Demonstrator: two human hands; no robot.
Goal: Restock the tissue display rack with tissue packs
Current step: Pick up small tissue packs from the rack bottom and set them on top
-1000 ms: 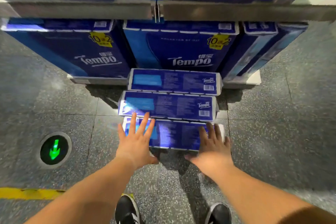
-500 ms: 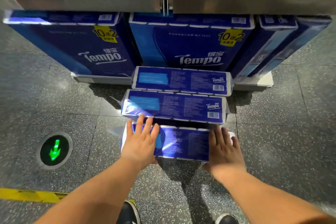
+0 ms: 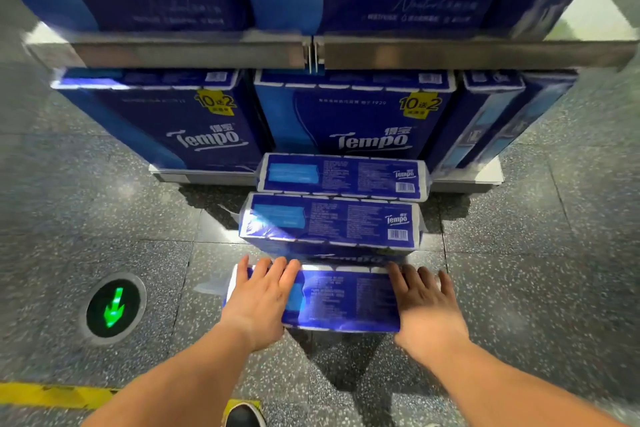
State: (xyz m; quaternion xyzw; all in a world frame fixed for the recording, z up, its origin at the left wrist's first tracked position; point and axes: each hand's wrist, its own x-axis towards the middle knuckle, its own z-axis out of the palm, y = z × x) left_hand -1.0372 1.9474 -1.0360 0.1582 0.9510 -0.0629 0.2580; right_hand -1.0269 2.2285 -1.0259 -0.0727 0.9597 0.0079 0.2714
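A dark blue Tempo tissue pack (image 3: 343,302) hangs just above the floor in front of me. My left hand (image 3: 263,302) grips its left end and my right hand (image 3: 426,305) its right end, fingers laid over the top and thumbs hidden on the near side. Beyond it stand a second pack (image 3: 329,222) and a third pack (image 3: 343,177), on the floor against the display rack (image 3: 194,52). Large Tempo packs (image 3: 194,128) fill the rack's lower shelf, and more sit on the shelf above.
The rack's low white base (image 3: 207,178) juts out at floor level. Set into the grey speckled floor at the left is a round green arrow light (image 3: 112,308). A yellow floor line (image 3: 52,393) runs at the bottom left, and my shoe (image 3: 242,416) shows at the bottom edge.
Both hands closed on the nearest pack, drew it toward me away from the second pack, and raised it slightly. My head has come up, so more of the rack's upper shelf shows.
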